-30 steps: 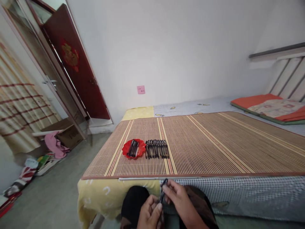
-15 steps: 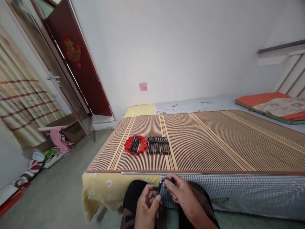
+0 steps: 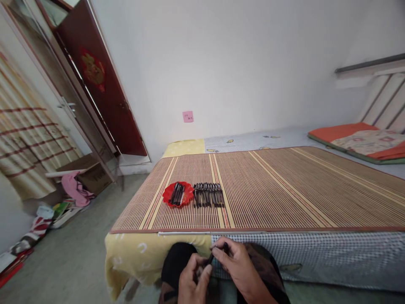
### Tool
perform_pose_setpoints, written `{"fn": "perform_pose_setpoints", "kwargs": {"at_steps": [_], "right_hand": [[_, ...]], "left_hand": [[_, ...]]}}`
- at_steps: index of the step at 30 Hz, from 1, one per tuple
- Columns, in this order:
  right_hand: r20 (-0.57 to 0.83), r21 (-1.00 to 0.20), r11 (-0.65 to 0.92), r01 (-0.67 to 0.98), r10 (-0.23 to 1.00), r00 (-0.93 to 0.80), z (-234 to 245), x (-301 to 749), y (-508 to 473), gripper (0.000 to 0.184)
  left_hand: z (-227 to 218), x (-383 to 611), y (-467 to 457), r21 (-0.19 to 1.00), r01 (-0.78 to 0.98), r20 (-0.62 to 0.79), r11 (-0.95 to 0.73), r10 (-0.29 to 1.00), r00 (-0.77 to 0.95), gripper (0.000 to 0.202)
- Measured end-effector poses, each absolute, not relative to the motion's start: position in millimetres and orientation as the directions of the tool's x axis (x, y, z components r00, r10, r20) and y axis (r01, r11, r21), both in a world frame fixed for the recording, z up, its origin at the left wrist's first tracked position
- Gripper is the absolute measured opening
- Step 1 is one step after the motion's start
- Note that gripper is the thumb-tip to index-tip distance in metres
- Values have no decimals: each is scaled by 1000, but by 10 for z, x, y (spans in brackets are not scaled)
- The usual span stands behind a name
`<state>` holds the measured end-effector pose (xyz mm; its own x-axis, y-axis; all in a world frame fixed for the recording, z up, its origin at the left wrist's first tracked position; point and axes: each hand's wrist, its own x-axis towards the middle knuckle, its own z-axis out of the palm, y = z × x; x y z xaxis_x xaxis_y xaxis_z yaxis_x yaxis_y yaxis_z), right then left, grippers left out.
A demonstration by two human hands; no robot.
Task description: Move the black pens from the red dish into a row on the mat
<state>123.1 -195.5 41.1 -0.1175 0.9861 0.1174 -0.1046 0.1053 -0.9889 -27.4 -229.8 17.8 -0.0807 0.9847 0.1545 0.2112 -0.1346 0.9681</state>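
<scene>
So going left to right, there's a red door (image 3: 104,88) standing ajar, then the bed with a striped mat (image 3: 268,190) on top. Near the mat's left end sits a red dish (image 3: 166,195) with a few dark pens (image 3: 177,194) lying in it, and just beside it a neat row of pens (image 3: 209,195) side by side. Below that, over the person's knees, the left hand (image 3: 193,279) is pinching a pen barrel (image 3: 210,259) between thumb and fingers, tilted up toward the other hand. The right hand (image 3: 236,262) has thumb and forefinger pinched at the barrel's upper end, with a small black piece (image 3: 225,246) poking out of its curled fingers, maybe a cap, tough to say that small. Looks like the fiddly two-handed step on a single pen, either fitting or undoing parts. Next move would call for a steady left hand and careful right fingertips lining things up. Far right, just a folded orange pad (image 3: 357,133).
</scene>
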Motion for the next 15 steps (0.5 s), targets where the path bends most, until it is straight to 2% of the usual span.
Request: {"fn": "perform_pose_setpoints", "kwargs": {"at_steps": [6,8,12,15], "right_hand": [[110,-991,99,-89,986,-126,366,1271,-1940,29],[113,-991,105,-86,988,-101,340,1276,-1921,29],[130,-990,125,-64,988,-79,325,1278,-1894,28],[120,-992,115,-59,989,-89,332,1289,-1896,27]], "left_hand": [[218,-263,-2218,993,-26,-105,115,962,250,48],[195,-238,-2188,990,-70,-102,120,970,222,49],[170,-195,-2162,999,-52,-11,13,999,38,52],[173,-183,-2161,994,-53,-85,96,978,189,51]]}}
